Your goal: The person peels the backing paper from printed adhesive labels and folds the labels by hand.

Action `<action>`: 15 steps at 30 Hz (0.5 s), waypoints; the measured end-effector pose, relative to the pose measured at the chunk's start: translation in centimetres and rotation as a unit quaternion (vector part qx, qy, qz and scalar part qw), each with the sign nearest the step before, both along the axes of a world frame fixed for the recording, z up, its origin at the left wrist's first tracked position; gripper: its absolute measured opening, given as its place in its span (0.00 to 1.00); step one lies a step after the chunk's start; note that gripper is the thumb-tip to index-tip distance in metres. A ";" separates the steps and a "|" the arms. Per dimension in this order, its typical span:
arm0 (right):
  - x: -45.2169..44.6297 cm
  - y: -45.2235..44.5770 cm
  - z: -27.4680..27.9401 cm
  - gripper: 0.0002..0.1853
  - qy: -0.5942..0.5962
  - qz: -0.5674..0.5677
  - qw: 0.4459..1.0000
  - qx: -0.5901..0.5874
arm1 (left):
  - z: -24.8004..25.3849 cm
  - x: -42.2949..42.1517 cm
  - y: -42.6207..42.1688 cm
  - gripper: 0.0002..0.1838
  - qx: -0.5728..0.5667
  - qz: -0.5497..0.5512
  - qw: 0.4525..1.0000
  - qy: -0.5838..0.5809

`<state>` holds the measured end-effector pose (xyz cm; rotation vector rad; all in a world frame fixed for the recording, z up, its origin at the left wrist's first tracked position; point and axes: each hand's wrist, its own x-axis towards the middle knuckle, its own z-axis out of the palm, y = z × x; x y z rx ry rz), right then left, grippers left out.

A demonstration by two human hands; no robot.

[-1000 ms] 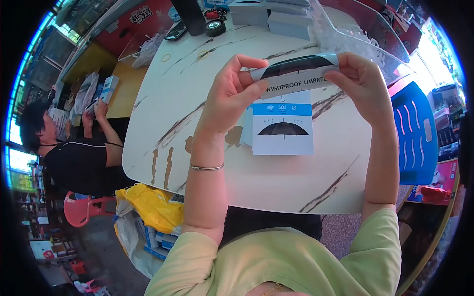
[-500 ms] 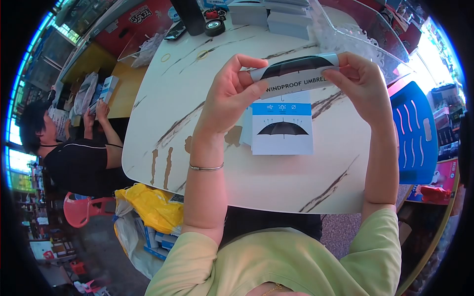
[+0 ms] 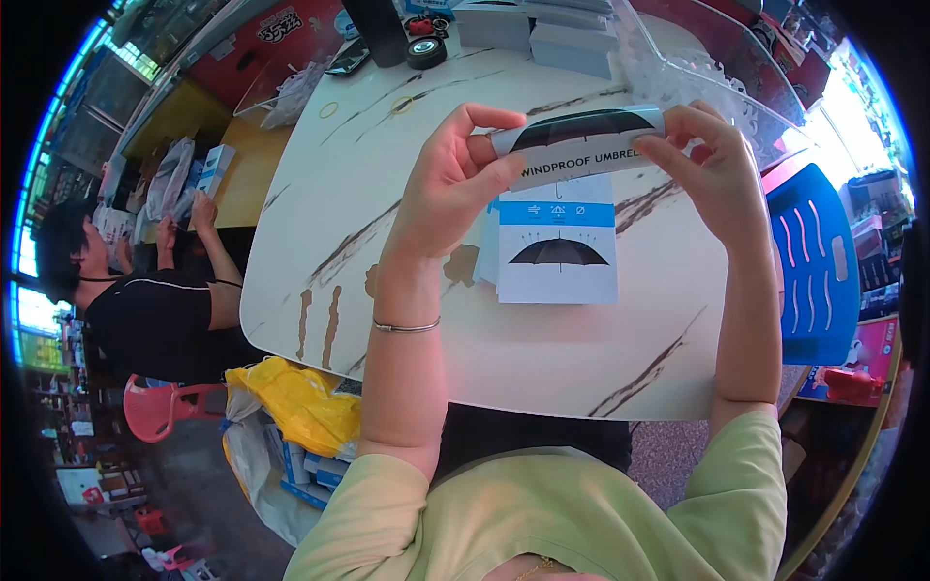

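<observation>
Both of my hands hold a white umbrella box (image 3: 581,160) above the table, bowed toward me, with a black canopy picture and "WINDPROOF UMBREL..." printed on it. My left hand (image 3: 460,179) pinches its left end between thumb and fingers. At the right end, my right hand (image 3: 712,165) grips it, thumb on the front face. Below it on the table lies a stack of flat umbrella boxes (image 3: 558,276), white with a blue band and a black umbrella picture. The raised box covers the stack's far edge.
The marble-patterned table (image 3: 542,358) carries white box stacks (image 3: 572,48), a black cylinder (image 3: 373,29), a phone (image 3: 349,58) and a clear bin (image 3: 678,87). A blue chair (image 3: 814,271) stands right. Left, a co-worker (image 3: 145,310) handles packages; a yellow bag (image 3: 300,402) sits below the edge.
My hands keep nearly the same hold on the box, and the right fingers have curled slightly. The view has shifted a little. At left, the co-worker's hands have moved slightly.
</observation>
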<state>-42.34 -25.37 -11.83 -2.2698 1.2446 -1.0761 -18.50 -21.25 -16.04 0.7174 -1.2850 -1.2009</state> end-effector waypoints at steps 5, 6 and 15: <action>0.3 -0.4 -0.4 0.12 -0.086 0.071 0.993 0.043 | 0.5 -0.6 0.2 0.18 -0.002 0.025 0.999 0.030; 0.4 -0.1 0.1 0.12 -0.093 0.067 0.989 0.099 | 0.6 -0.6 0.2 0.18 -0.002 0.026 0.999 0.030; 1.2 0.0 -0.4 0.09 -0.156 0.081 0.974 0.142 | 1.0 -0.8 0.4 0.24 -0.050 0.051 0.997 0.000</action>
